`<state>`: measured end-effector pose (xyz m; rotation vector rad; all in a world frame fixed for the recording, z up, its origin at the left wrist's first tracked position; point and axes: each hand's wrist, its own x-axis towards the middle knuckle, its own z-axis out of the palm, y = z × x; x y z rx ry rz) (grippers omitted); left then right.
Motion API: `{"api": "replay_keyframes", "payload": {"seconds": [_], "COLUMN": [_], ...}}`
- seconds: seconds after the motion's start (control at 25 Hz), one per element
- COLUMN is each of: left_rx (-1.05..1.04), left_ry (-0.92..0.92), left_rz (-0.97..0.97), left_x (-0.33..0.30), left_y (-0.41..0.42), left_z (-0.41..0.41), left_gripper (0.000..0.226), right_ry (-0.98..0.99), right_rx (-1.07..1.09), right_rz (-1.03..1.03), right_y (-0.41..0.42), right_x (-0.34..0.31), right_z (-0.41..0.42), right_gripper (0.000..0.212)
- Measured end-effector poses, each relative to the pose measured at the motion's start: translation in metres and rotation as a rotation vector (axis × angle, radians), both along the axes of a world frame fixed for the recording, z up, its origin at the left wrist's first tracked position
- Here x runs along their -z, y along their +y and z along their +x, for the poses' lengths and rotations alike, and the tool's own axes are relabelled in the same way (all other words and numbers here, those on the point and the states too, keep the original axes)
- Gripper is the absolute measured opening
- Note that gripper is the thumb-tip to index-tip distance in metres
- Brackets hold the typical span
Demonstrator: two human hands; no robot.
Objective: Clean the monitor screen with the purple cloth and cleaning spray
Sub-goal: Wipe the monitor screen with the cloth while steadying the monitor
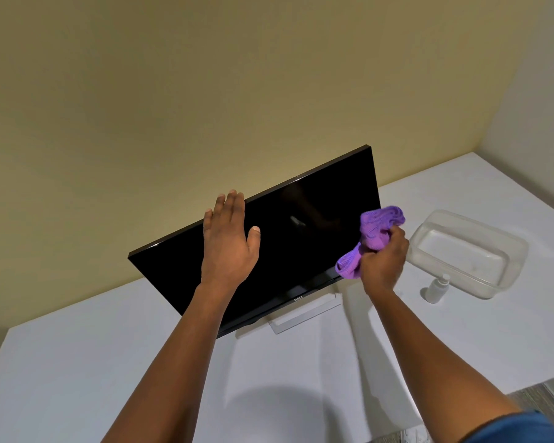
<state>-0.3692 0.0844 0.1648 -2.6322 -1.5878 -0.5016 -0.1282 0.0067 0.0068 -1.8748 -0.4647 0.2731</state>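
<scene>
White table [77,362] carrying a dark monitor [295,238] on its stand, left hand [227,241] spread flat over the top edge, right hand [383,260] clenched around purple cloth [376,233] at the screen's right edge, clear tub [509,251], small spray bottle [437,287] standing just beside it

Our two bare arms reach up from the bottom of the frame.
Our left hand [227,241] lies flat at centre, fingers together and thumb splayed right; our right hand [383,262], right of centre, is curled into a fist, knuckles toward us.
</scene>
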Motion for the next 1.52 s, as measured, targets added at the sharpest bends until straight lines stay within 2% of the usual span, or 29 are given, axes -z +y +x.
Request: {"api": "replay_keyframes", "payload": {"seconds": [0.2,0.52,0.88,0.96,1.08,1.32,1.52], "left_rx": [0.045,0.137,-0.002,-0.022,-0.068,-0.013,-0.033], "left_ry": [0.035,0.097,-0.005,-0.097,-0.439,-1.090,-1.204], "left_rz": [-0.006,0.066,0.115,0.078,-0.016,-0.519,-0.683], "left_x": [0.001,0.000,-0.002,0.000,0.010,0.036,0.038], "left_y": [0.006,0.001,0.004,0.007,0.000,-0.021,-0.015], "left_z": [-0.009,-0.060,-0.156,-0.174,-0.191,-0.207,-0.212], "left_gripper": [0.068,0.068,0.053,0.046,0.044,0.048,0.050], "right_ry": [0.115,0.148,0.182,0.189,0.193,-0.002,-0.225], "right_rx": [0.023,0.010,-0.018,-0.041,-0.107,-0.283,-0.516], "right_rz": [-0.048,-0.026,0.045,0.066,0.088,0.092,0.034], "right_y": [-0.015,-0.014,-0.012,-0.013,-0.015,-0.016,-0.003], "right_x": [0.037,0.038,0.035,0.036,0.039,0.039,0.013], "right_z": [-0.019,-0.100,-0.204,-0.225,-0.259,-0.301,-0.311], "right_gripper": [0.058,0.054,0.048,0.048,0.049,0.043,0.043]}}
